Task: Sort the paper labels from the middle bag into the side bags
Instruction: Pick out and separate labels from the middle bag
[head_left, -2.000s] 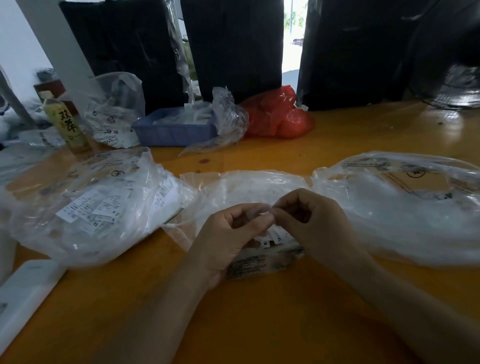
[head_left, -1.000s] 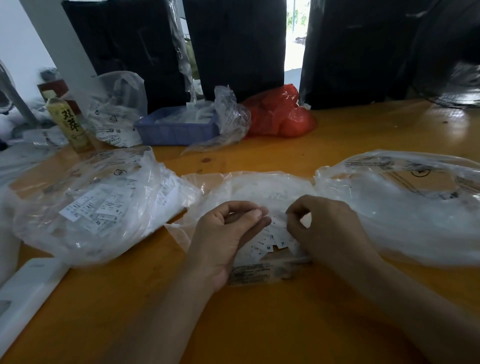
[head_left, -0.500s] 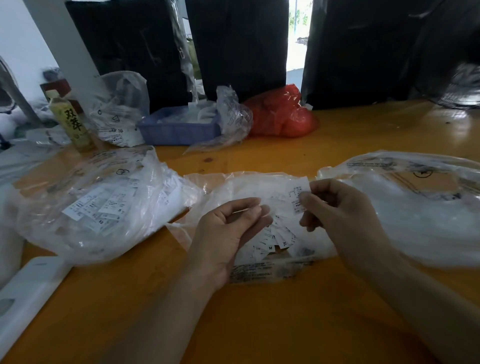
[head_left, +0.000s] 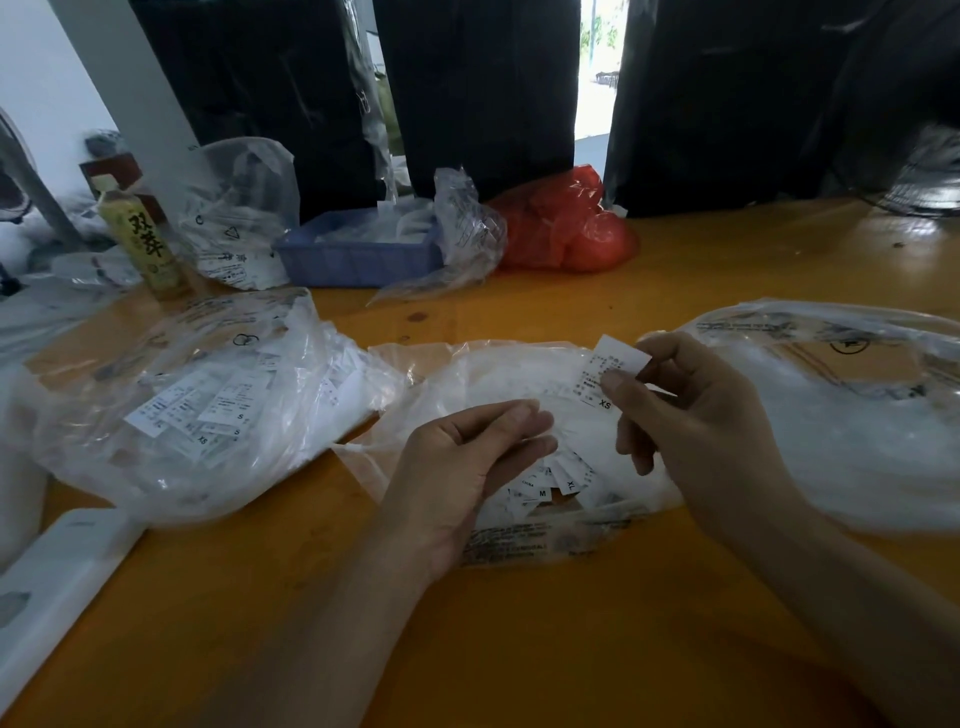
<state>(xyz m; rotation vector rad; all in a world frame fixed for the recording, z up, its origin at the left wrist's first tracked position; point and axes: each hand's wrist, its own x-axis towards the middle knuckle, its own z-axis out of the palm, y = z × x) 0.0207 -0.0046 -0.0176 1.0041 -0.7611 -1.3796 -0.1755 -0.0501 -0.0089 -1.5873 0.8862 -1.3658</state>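
white paper label (head_left: 609, 375) marked xs sits pinched in your right hand (head_left: 691, 415) above the clear plastic middle bag (head_left: 498, 374); your left hand (head_left: 462, 467) hovers loosely curled, holding nothing.

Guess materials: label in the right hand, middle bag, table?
Label: thin white paper or woven tape, matte; it curls where the right hand pinches it.
Middle bag: clear plastic film, glossy and crinkled.
Table: probably wood, orange, glossy coating; window glare shows.
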